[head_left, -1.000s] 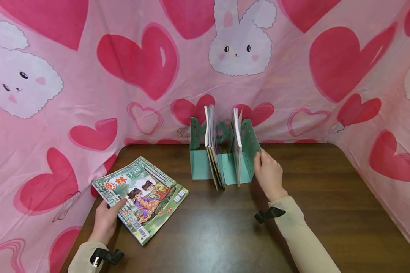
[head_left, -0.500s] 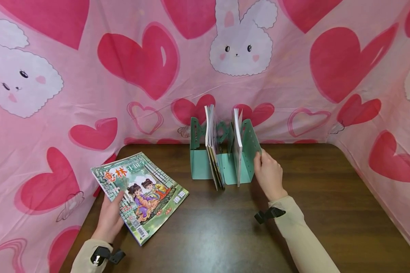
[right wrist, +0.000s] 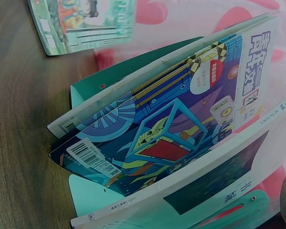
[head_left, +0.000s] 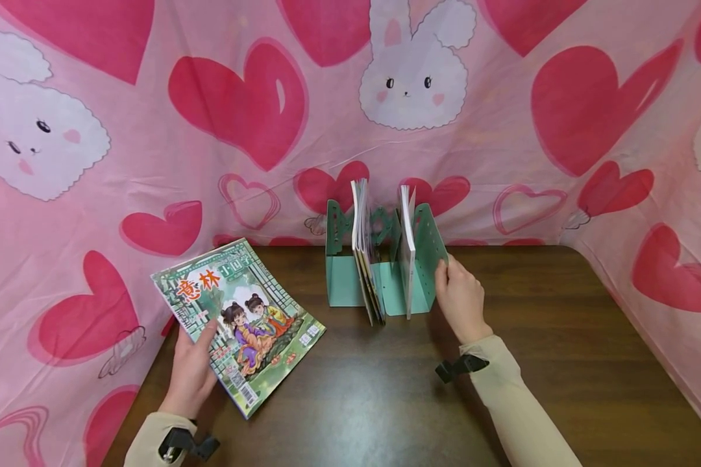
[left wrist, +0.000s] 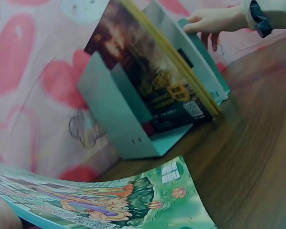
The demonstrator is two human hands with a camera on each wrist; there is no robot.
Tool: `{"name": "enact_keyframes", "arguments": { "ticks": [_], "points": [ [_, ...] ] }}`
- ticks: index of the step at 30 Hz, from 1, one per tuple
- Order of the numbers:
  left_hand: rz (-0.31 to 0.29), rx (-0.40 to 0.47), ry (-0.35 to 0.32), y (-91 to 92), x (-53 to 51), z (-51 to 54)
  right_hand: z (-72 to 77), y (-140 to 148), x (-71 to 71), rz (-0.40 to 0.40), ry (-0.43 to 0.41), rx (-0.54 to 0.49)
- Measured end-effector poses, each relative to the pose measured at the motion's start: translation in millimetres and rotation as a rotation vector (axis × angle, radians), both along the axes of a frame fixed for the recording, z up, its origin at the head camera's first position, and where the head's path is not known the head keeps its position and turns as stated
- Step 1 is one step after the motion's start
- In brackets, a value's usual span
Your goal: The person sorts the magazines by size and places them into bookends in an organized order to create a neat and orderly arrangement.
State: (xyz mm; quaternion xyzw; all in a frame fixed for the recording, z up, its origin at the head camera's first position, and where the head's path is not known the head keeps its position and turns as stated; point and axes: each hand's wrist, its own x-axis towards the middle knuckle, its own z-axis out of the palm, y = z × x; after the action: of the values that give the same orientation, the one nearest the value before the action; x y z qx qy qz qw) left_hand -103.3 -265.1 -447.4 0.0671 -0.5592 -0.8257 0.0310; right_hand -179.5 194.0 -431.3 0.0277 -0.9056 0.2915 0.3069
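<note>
My left hand [head_left: 191, 373] grips a green-bordered magazine [head_left: 257, 327] by its left edge, thumb on the cover with two cartoon children. The magazine is tilted, left of a green metal book rack [head_left: 344, 285]. At the rack's right end panel, my right hand [head_left: 463, 298] pinches the edge between thumb and fingers. Several magazines [head_left: 360, 250] lean together in the rack's middle; a white-covered one [right wrist: 219, 176] stands nearer the right panel. In the left wrist view, a dark-covered magazine [left wrist: 152, 71] faces the rack's left panel [left wrist: 107, 107]. The fingers under the held magazine are hidden.
The rack stands near the back edge of a dark brown wooden table [head_left: 350, 402]. Behind and at both sides hangs a pink cloth [head_left: 239, 214] printed with hearts and rabbits. A gap shows between the rack's left panel and the leaning magazines.
My left hand has tilted the magazine up, its far edge rising while its near corner stays low. The right hand keeps its grip on the rack, which has not moved.
</note>
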Motion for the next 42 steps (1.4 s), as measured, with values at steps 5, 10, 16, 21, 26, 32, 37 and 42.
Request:
{"name": "enact_keyframes", "arguments": {
  "ticks": [5,10,16,21,26,32,37,42],
  "points": [
    [0.010,-0.102,0.067,15.2,6.9,16.2,0.4,1,0.1,-0.001,-0.002,-0.001],
    [0.048,-0.182,0.113,32.7,14.1,32.0,1.2,1,-0.3,-0.004,-0.005,0.001],
    [0.064,-0.221,0.180,52.6,20.7,48.5,1.3,1,-0.6,0.001,-0.005,-0.002],
    [0.075,-0.305,0.180,66.1,28.3,57.0,1.4,1,-0.6,0.007,-0.019,-0.010],
    [0.089,-0.393,0.164,75.9,38.7,64.6,1.0,1,-0.1,0.005,-0.024,-0.005],
    [0.094,-0.459,0.222,86.8,49.6,71.0,0.9,1,0.0,0.003,-0.018,-0.002],
    [0.077,-0.516,0.272,95.1,56.8,75.5,1.7,1,-0.1,0.007,-0.038,-0.012],
    [0.075,-0.563,0.301,103.5,59.8,77.0,1.6,1,0.3,0.012,-0.044,-0.011]
  ]
}}
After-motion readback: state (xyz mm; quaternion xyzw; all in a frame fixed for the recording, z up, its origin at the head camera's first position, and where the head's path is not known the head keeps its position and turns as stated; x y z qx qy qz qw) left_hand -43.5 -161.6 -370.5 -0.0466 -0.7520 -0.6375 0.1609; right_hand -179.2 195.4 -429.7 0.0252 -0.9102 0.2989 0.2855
